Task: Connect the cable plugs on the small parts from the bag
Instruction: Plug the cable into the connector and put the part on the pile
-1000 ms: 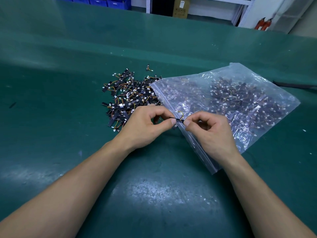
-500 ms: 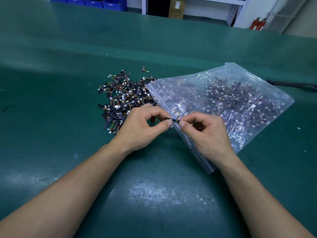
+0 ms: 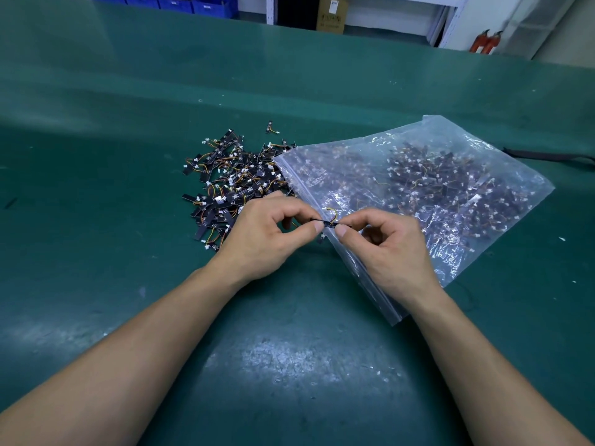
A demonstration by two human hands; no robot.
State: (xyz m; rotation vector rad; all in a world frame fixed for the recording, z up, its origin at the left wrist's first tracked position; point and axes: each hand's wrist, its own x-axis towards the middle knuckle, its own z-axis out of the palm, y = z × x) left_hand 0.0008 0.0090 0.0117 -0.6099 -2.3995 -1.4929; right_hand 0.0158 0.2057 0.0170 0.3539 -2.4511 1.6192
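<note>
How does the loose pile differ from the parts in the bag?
The loose pile lies bare on the green mat; the bagged parts sit under clear plastic. The loose pile covers less area than the bagged parts. Both are black strips with wires and white plugs.

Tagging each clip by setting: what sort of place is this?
Probably a factory assembly bench: a green work mat, a plastic bag and loose pile of small wired parts, and blue storage bins by shelving behind.

Dim overhead light, glare on bag (image 3: 418,175)
</note>
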